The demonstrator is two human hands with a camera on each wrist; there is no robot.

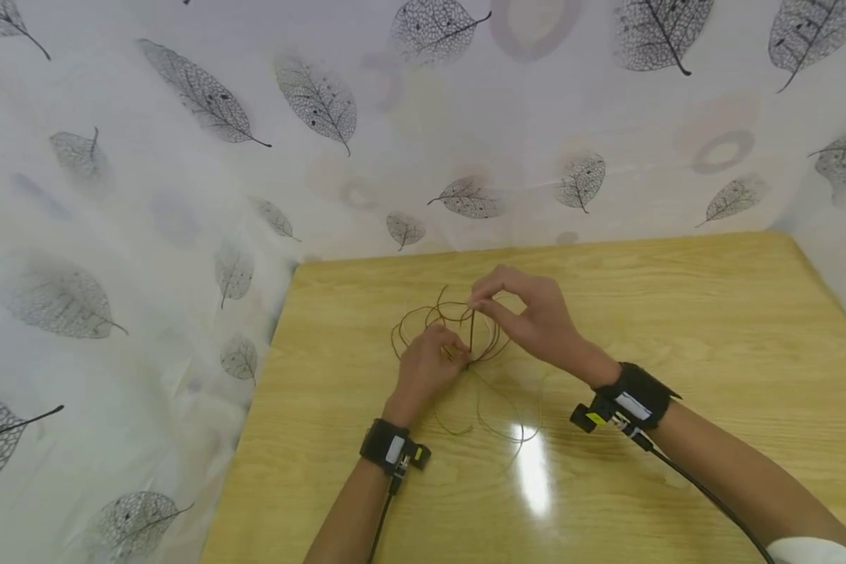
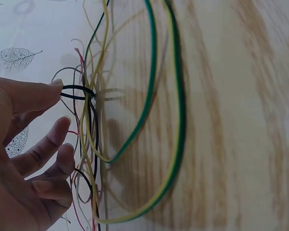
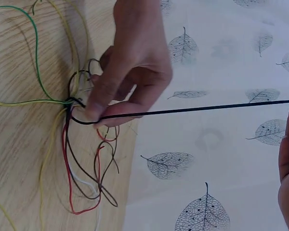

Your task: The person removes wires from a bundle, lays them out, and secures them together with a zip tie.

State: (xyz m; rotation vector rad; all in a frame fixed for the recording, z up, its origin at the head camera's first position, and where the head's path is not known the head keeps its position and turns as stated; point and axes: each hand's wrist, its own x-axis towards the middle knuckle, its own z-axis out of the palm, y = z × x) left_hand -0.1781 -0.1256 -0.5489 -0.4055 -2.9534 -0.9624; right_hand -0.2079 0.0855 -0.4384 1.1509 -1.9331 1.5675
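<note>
Thin wires in green-yellow, red, black, brown and white lie in loose loops on the wooden table. My left hand (image 1: 430,364) pinches a black wire (image 3: 207,109) between thumb and finger, close to where the wires bunch together. From there the black wire runs up, stretched straight, to my right hand (image 1: 529,313), which pinches its other part between thumb and fingertips. At the left hand's pinch (image 2: 33,149), the black wire bends in a small loop round the bunch. Green-yellow wire (image 2: 182,96) curves out from the bunch toward the wrist. The right hand is mostly cut off in the right wrist view.
The wooden table (image 1: 677,313) extends to both sides, with a bright reflection near the front. A pale sheet with leaf prints (image 1: 465,125) hangs behind the table and along its left side. Each wrist wears a black strap (image 1: 638,395) with a camera and cable.
</note>
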